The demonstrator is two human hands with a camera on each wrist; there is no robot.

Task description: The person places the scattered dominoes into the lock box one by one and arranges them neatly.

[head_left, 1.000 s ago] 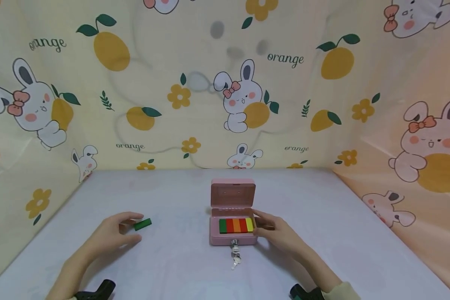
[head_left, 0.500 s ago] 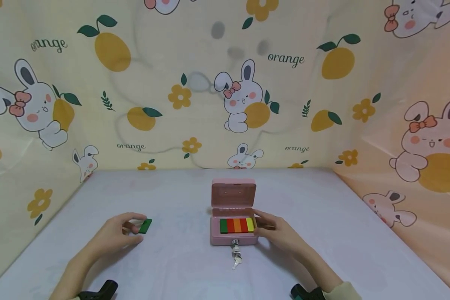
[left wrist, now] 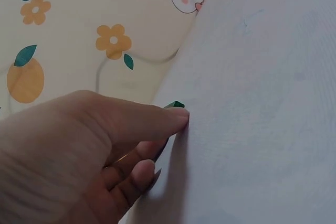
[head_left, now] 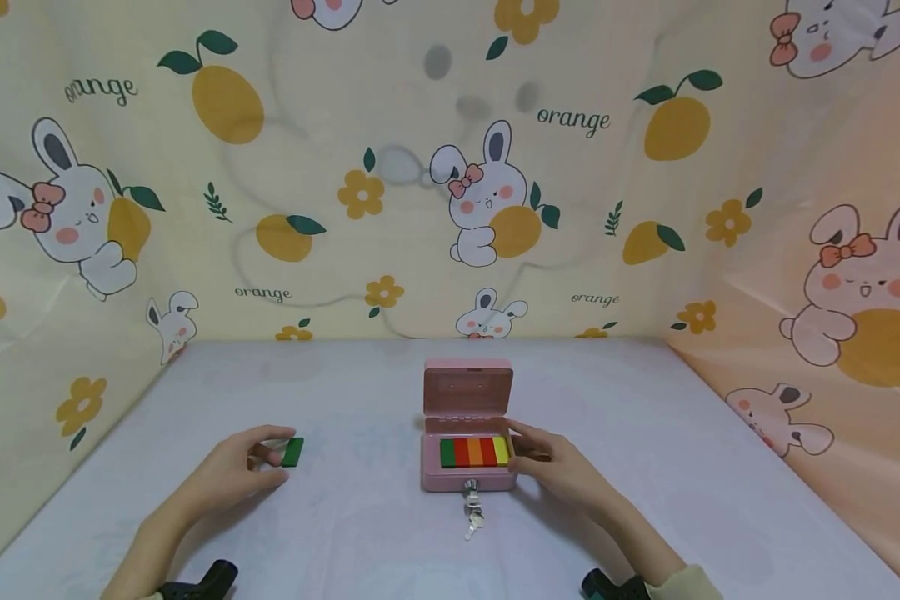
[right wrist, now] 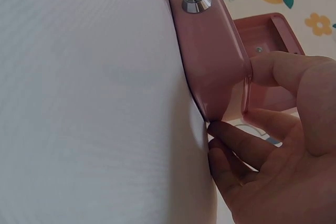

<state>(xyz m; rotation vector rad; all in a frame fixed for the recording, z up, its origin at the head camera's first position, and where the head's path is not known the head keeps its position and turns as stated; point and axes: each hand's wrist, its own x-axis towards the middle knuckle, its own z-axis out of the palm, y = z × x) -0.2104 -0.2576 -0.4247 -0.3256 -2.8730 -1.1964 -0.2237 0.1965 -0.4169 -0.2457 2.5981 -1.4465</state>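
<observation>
In the head view, my left hand (head_left: 236, 467) pinches a small green block (head_left: 292, 452) at its fingertips, over the left part of the table. The left wrist view shows only a corner of the green block (left wrist: 177, 104) past the thumb; the rest is hidden. A pink metal cash box (head_left: 438, 479) stands with its lid raised. Inside lies a row of coloured blocks (head_left: 474, 452): green, red, orange and yellow. My right hand (head_left: 562, 471) holds the box's right side. In the right wrist view, the thumb is at its rim, with fingers against the side wall.
Keys (head_left: 473, 518) hang from the lock (right wrist: 196, 2) on the box's front. A white cloth (head_left: 360, 533) covers the table. Behind and at both sides hangs a yellow curtain (head_left: 307, 150) with printed rabbits and oranges.
The green block has turned in the left fingers, from lying slanted sideways to standing more upright. My left hand has shifted slightly right. The right hand and the box stay put.
</observation>
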